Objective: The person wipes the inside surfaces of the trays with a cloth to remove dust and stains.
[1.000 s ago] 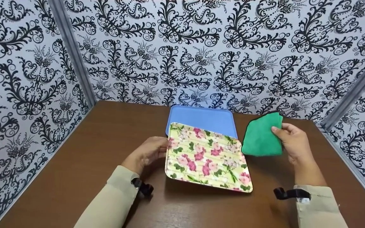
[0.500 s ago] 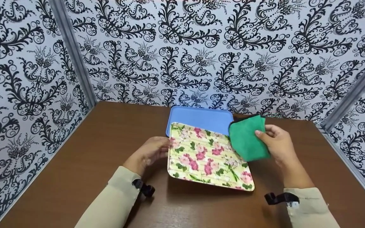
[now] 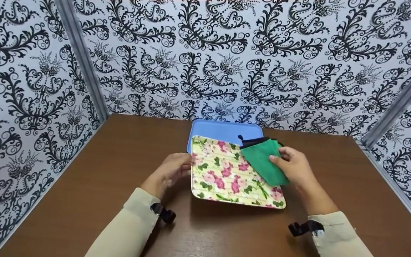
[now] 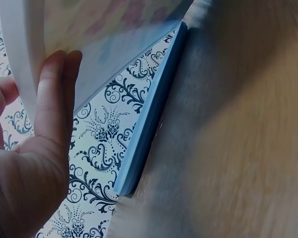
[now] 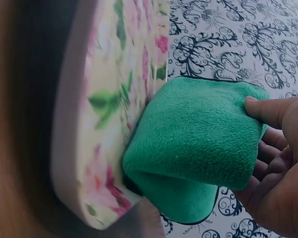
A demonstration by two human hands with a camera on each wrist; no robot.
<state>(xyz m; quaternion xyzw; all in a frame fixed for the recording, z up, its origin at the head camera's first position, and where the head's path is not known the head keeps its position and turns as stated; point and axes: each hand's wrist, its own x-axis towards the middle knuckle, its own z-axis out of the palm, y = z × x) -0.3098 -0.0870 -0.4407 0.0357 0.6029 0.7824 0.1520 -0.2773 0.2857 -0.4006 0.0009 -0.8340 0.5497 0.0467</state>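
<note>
Left grip (image 3: 170, 169) pinches the floral tray (image 3: 216, 178) at nine o'clock; right grip (image 3: 294, 166) holds the green cloth (image 3: 264, 162) over its two-o'clock edge. Tabletop (image 3: 134, 142) extends toward nine. Left wrist view alone shows fingertips (image 4: 54, 74) beneath.

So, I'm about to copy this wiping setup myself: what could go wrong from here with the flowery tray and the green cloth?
The left hand grips the flowery tray only at its left edge, so pressure on the opposite side might twist it loose. The right hand pinches the folded green cloth near one edge, so it could bunch up or slip.
</note>
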